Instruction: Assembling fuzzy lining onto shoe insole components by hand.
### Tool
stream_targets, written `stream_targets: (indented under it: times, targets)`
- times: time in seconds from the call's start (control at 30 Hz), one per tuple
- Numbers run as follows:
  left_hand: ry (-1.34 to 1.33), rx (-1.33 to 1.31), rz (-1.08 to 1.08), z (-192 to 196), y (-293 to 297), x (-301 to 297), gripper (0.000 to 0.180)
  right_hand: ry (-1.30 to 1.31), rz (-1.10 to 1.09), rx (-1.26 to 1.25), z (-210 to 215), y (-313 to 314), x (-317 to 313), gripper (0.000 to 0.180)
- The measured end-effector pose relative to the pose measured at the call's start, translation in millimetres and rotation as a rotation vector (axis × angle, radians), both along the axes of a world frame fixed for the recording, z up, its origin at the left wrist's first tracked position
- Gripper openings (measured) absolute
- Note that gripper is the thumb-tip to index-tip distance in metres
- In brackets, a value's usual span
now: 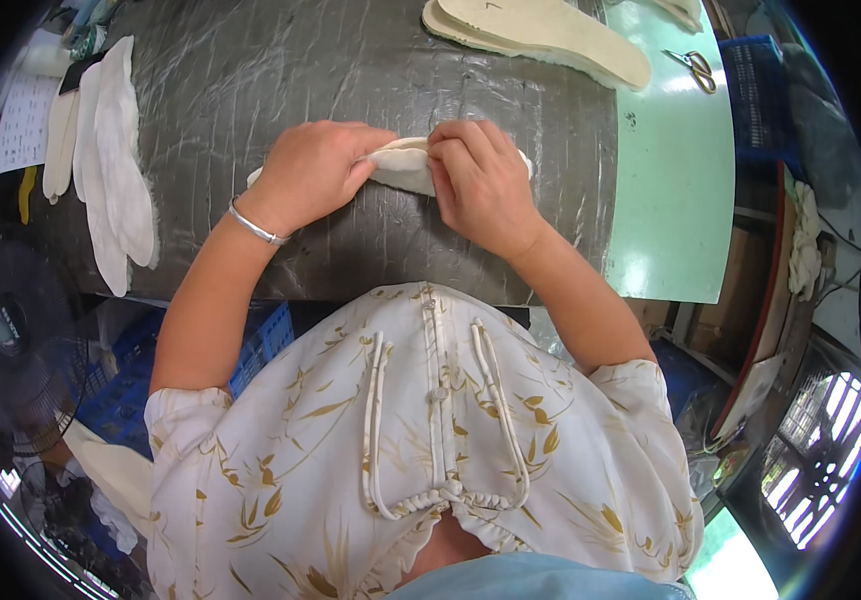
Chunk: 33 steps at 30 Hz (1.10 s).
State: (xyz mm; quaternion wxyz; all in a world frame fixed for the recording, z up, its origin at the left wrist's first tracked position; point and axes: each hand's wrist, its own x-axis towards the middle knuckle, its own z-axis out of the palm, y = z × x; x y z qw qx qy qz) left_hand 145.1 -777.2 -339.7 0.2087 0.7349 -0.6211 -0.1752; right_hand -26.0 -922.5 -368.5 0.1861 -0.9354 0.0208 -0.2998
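Both of my hands grip a cream-white, fleecy insole (407, 172) just above the dark, plastic-covered table. My left hand (315, 172) pinches its edge from the left, with a bracelet on that wrist. From the right, my right hand (480, 180) closes its fingers on the same edge. Between the hands the rim looks folded or parted, showing a beige layer beside the white one. The insole's ends peek out past both hands; the rest of it is hidden under them.
A stack of beige insoles (540, 38) lies at the far right, partly over a pale green board (670, 190). Gold-handled scissors (694, 70) rest on that board. White fleecy insoles (115, 170) are piled at the left. A black fan (15, 330) stands lower left, near blue crates (265, 340).
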Motion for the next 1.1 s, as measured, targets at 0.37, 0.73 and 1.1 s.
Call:
stream_targets:
  times: [0.37,0.73,1.1]
  targets:
    - [-0.150,-0.032,0.058,-5,5,-18,0.030,0.132,-0.045,0.248,11,0,-3,0.009]
    - [-0.144,-0.058,0.080,-7,7,-24,0.035,0.159,-0.011,0.065,10,13,-2,0.008]
    - [-0.143,-0.036,0.027,-6,6,-22,0.026,-0.005,0.010,0.048,-6,8,-2,0.011]
